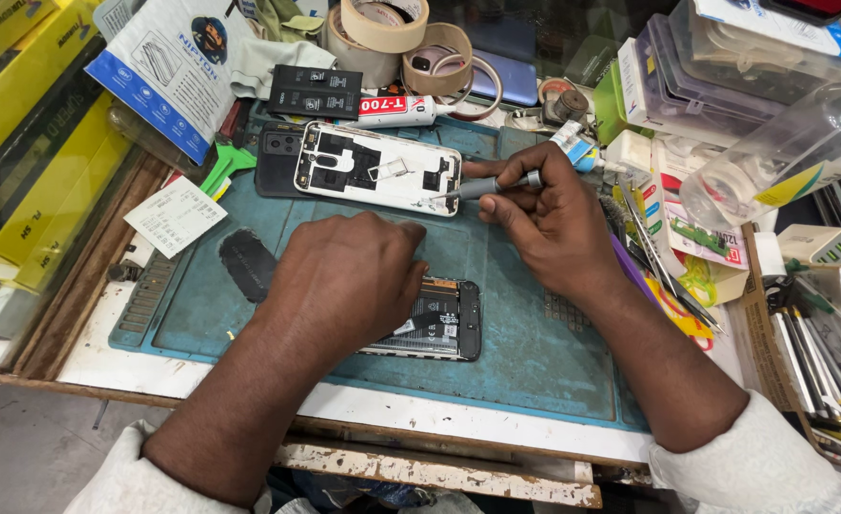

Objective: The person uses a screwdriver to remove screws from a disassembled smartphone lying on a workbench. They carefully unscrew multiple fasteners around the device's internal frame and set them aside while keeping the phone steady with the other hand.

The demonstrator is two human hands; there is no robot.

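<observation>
Left hand [344, 276] pressed flat on opened phone [439, 324], right hand [544, 219] gripping screwdriver [492, 186] at white frame [377, 167]; unscrewing underway, steady tip needed.

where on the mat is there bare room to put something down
Bare mat lies below the right hand, right of the opened phone under the left hand. A smaller patch sits between the white phone frame and the left hand. The bench's back and right edges are crowded with tape rolls, boxes and tools.

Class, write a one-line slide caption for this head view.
Left hand steadies an opened phone; right hand holds a screwdriver.
</observation>
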